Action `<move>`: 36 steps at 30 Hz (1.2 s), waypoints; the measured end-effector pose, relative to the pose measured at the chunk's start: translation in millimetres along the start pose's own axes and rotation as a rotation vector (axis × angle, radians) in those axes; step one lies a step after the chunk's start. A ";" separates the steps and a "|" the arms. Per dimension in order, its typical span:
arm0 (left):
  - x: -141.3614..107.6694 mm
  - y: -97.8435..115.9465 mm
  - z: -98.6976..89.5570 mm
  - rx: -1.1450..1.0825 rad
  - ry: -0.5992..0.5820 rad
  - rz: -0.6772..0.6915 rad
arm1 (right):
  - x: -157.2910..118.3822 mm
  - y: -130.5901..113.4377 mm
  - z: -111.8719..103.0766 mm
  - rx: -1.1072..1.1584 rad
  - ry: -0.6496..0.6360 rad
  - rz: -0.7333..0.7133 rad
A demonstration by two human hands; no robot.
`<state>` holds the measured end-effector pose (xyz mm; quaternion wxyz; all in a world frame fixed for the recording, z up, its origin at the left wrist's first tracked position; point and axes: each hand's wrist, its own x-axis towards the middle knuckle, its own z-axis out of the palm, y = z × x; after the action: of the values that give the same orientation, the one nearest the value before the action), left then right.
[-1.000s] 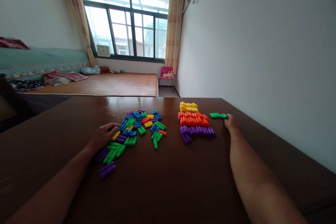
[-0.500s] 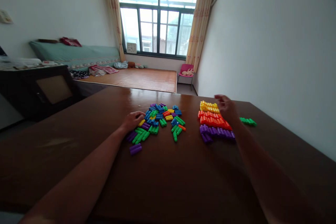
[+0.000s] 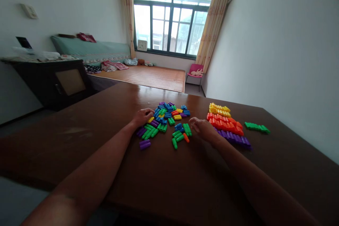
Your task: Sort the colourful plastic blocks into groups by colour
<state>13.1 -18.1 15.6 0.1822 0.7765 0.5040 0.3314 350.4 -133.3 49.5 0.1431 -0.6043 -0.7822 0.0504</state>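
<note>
A mixed pile of blue, green, purple, yellow and orange plastic pieces (image 3: pixel 167 115) lies mid-table. My left hand (image 3: pixel 143 116) rests at its left edge with fingers curled; whether it holds a piece is hidden. My right hand (image 3: pixel 202 127) is just right of some loose green pieces (image 3: pixel 186 129), its fingers bent and nothing seen between them. Beyond it are rows of yellow pieces (image 3: pixel 219 109), orange-red pieces (image 3: pixel 225 124) and purple pieces (image 3: pixel 234 138), partly covered by that hand. A short green row (image 3: pixel 256 127) sits farther right. A purple pair (image 3: pixel 144 144) lies nearer me.
The brown table (image 3: pixel 159 180) spans the foreground. Behind it stand a low bed (image 3: pixel 159 77) with cloths and a pink chair (image 3: pixel 195 70). A dark cabinet (image 3: pixel 47 81) is at the left, and a white wall at the right.
My right hand has moved left, from beside the yellow row to the loose green pieces. My left hand stays by the pile. The view has turned and tilted slightly.
</note>
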 end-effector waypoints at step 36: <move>7.7 -7.3 -3.8 -0.055 -0.041 -0.046 | -118.6 226.6 -60.7 -0.112 0.354 1.015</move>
<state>7.6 -8.2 16.3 0.2216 0.7659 0.5087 0.3249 605.8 -192.9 31.0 0.1980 -0.9122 -0.3572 -0.0311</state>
